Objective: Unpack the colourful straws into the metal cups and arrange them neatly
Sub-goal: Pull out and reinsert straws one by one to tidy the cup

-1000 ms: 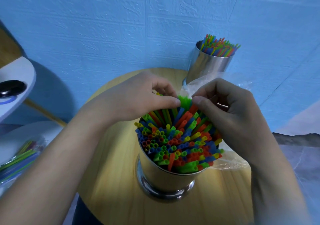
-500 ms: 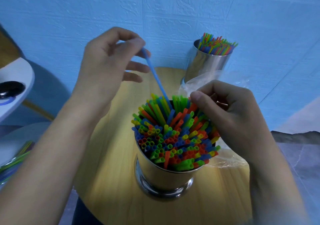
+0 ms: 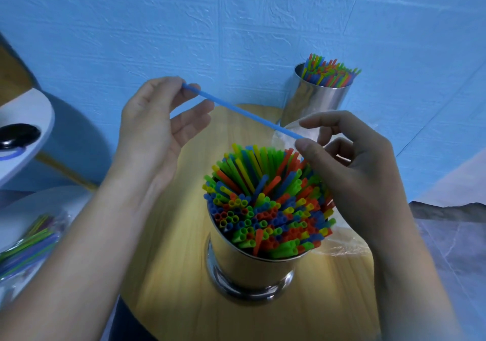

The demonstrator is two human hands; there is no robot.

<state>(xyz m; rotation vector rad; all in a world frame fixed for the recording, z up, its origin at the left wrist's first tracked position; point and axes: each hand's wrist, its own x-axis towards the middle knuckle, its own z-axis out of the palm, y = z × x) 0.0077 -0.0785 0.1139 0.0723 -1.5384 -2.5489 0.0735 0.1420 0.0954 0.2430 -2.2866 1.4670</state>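
Note:
A metal cup [image 3: 249, 264] packed with colourful straws [image 3: 265, 209] stands on the round wooden table [image 3: 168, 275] in front of me. My left hand [image 3: 155, 130] pinches one end of a single blue straw [image 3: 242, 111] between thumb and forefinger, above and left of the cup. The straw slants down to the right, and its lower end meets the fingertips of my right hand [image 3: 349, 161], which hovers over the cup's right rim with curled fingers. A second metal cup [image 3: 315, 101] with straws stands at the back right by the wall.
Crumpled clear plastic wrap [image 3: 344, 246] lies on the table behind and right of the near cup. A bag of more straws [image 3: 26, 246] sits on a white surface at the lower left. A white shelf with a black object [image 3: 18, 135] is at the left. The blue wall is close behind.
My left hand pulled one blue straw up out of the cup and lifted it clear. The straw now lies slanted between both hands, and my right hand has risen to its lower end.

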